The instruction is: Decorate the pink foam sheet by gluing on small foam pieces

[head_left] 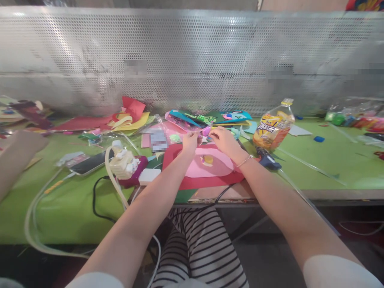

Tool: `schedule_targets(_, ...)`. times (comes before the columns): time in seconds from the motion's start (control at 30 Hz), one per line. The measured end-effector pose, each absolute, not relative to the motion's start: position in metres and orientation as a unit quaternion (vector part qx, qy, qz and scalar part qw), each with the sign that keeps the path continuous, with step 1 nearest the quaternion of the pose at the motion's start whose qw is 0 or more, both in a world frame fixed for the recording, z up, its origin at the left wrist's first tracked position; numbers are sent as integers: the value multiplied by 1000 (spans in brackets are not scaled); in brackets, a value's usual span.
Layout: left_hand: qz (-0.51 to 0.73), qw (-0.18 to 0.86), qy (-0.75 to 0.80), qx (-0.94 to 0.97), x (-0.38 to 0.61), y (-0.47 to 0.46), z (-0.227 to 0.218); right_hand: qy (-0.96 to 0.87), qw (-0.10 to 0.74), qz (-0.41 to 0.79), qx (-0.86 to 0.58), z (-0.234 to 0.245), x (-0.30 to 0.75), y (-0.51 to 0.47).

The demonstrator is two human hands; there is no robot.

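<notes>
Close finger work at a pink oval.
The oval lies on a red sheet, squarely before the seated person, presumably for easy reach; a yellow piece sits on it. At the oval's far edge, left hand and right hand are close together, fingers bent inward, presumably for delicate control, though I can't tell what either grips; a purple piece shows between them. A bottle stands right of the oval, seemingly out of the way.
</notes>
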State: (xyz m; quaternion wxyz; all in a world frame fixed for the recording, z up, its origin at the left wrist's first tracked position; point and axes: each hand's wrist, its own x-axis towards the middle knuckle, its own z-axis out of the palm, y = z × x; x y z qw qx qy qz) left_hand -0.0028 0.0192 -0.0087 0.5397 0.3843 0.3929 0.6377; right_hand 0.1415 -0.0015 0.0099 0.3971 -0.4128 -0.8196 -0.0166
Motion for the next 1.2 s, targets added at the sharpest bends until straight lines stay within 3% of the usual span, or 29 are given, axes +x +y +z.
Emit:
schedule_targets(0.37,695,502,406,317,-6,19,-4,-925,213,95,-301,9,135,-11)
schedule_targets(0.53,696,498,404,323,-5,18,-4,-926,168,173,-289,14,137,-13)
schedule_targets(0.8,692,504,403,325,-5,19,-6,-897,154,176,-376,22,134,-23)
schedule_targets(1.2,687,508,404,328,-4,17,-4,-902,173,220,-329,17,136,-17)
